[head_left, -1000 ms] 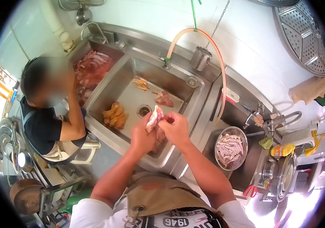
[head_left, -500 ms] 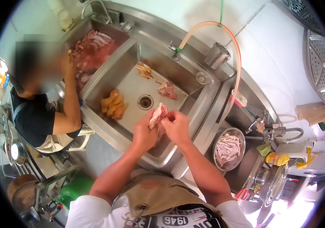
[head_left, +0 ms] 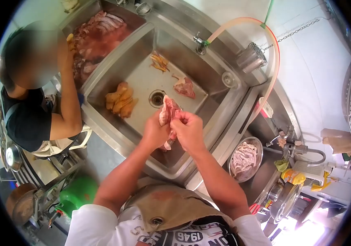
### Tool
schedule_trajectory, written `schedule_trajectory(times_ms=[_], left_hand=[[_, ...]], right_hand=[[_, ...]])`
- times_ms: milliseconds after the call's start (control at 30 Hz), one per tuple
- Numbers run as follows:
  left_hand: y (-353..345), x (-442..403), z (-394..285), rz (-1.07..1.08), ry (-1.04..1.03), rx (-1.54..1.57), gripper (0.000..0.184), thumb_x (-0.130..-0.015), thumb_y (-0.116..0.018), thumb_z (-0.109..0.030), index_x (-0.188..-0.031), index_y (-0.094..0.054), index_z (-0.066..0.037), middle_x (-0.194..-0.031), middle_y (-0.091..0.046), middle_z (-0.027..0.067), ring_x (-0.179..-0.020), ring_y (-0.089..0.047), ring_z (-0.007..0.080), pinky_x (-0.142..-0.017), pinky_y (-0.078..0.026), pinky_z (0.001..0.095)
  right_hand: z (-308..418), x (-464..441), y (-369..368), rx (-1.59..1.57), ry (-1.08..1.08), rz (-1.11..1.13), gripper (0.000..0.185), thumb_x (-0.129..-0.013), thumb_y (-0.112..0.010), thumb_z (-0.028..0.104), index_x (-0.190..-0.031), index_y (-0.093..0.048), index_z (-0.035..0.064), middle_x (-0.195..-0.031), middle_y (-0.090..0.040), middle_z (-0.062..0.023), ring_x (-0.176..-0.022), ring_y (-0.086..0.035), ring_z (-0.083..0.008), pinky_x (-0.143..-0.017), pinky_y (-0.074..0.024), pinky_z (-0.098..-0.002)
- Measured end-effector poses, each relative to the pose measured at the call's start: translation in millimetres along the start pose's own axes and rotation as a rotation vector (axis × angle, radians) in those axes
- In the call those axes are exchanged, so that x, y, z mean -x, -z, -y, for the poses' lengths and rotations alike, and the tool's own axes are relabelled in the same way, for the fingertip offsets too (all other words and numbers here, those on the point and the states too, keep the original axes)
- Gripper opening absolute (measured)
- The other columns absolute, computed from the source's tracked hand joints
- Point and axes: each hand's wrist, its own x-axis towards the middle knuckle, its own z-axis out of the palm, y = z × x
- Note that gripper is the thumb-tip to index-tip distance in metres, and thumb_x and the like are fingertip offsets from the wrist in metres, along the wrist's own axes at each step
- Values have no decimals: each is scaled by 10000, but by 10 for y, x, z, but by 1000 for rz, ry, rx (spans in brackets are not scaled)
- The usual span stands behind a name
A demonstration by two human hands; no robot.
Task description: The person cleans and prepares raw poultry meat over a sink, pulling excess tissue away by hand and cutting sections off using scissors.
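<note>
Over the middle sink point(head_left: 140, 87), a piece of raw, pink poultry with pale skin point(head_left: 166, 112) is held between both hands. My left hand point(head_left: 155, 130) is wrapped round its left side. My right hand point(head_left: 188, 129) pinches the other side, thumb and fingers pressed together; the exact spot gripped is partly hidden. Below, on the basin floor, yellow-skinned poultry pieces point(head_left: 120, 101) lie left of the drain point(head_left: 157, 99). A reddish raw piece point(head_left: 184, 87) rests to the right, and slim yellow strips like poultry feet point(head_left: 159, 62) lie at the back.
At left, a person point(head_left: 36, 106) reaches into another sink of raw meat in reddish water point(head_left: 105, 39). A bowl of pale meat strips point(head_left: 246, 160) stands in the right sink. A tap point(head_left: 200, 43) with a hose point(head_left: 274, 45) and a metal can point(head_left: 251, 58) line the back.
The view has shifted slightly. The poultry piece between my hands stands more upright and shows more pink flesh. The person at left keeps an arm raised over the other sink.
</note>
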Motion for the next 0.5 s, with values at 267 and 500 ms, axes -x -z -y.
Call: schedule_trajectory(times_ms=[267, 500], left_hand=[[2, 39, 61, 46, 95, -15, 346, -798, -504, 33, -1120, -622, -15, -897, -684, 104, -823, -635, 174, -762, -514, 321], [-94, 204, -212, 2, 82, -175, 419, -844, -577, -23, -1262, -564, -57, -961, -680, 202, -927, -678, 352, -810, -516, 375]], right_hand=[[21, 46, 130, -55, 30, 90, 147, -873, -564, -18, -998, -624, -66, -756, -622, -56, -568, -559, -92, -490, -460, -248], [-143, 146, 57, 104, 171, -60, 290, -870, -668, 187, -1051, -680, -39, -836, -689, -59, -715, -620, -102, -655, -506, -265]])
